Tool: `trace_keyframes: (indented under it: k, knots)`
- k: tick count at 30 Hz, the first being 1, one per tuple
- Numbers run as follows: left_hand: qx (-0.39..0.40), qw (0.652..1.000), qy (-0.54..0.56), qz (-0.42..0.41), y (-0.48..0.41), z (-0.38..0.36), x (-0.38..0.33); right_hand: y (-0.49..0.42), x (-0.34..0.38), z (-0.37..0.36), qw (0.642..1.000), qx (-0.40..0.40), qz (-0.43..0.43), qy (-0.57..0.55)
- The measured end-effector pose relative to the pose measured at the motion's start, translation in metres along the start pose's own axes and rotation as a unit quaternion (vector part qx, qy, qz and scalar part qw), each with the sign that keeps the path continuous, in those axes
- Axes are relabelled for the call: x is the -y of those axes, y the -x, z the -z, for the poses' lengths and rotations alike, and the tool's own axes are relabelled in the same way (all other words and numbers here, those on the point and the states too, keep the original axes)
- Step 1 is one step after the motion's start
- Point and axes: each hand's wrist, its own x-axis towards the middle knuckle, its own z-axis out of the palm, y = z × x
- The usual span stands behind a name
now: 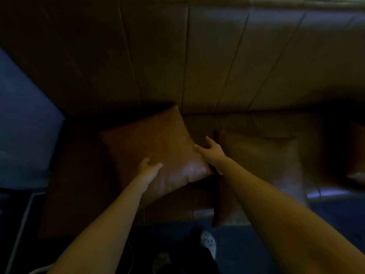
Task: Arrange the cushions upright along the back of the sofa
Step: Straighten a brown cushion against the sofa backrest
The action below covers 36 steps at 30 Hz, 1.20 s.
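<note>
The scene is dim. An orange-brown square cushion [158, 147] lies tilted on the seat of the brown leather sofa [227, 62], one corner near the sofa's back. My left hand [149, 168] rests on its near left edge with fingers spread. My right hand [211, 151] touches its right edge, fingers extended along the side. A second, paler brown cushion [262, 165] lies flat on the seat just right of my right arm, its near corner hanging over the front edge. At the far right edge, part of a third cushion [358, 153] shows.
The sofa's panelled backrest fills the top of the view. A bluish wall or panel [23, 115] stands to the left. Below the seat edge is dark blue floor [296, 220], and my feet in patterned slippers [208, 242].
</note>
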Motion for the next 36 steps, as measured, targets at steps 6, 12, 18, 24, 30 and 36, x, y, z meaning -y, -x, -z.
trace_keyframes:
  k: [6,12,18,24,30,36]
  knots:
    - [0.175,0.984,-0.019,0.019,0.041,-0.07,-0.032,0.01,-0.03,0.078,0.997,-0.023,-0.016,-0.07]
    - [0.189,0.981,0.025,0.022,0.076,-0.18,-0.064,-0.007,-0.085,0.181,0.995,-0.053,-0.021,-0.076]
    - [0.134,0.99,0.026,0.03,0.077,-0.275,-0.079,-0.04,-0.148,0.27,0.99,-0.092,-0.061,-0.082]
    - [0.059,0.996,-0.043,0.046,0.046,-0.308,-0.073,-0.076,-0.21,0.308,0.989,-0.079,-0.122,-0.026]
    - [0.064,0.994,-0.053,0.065,0.011,-0.306,-0.055,-0.113,-0.27,0.312,0.981,-0.086,-0.148,-0.096]
    - [0.108,0.991,-0.006,0.082,-0.004,-0.294,-0.049,-0.11,-0.264,0.31,0.972,-0.085,-0.159,-0.149]
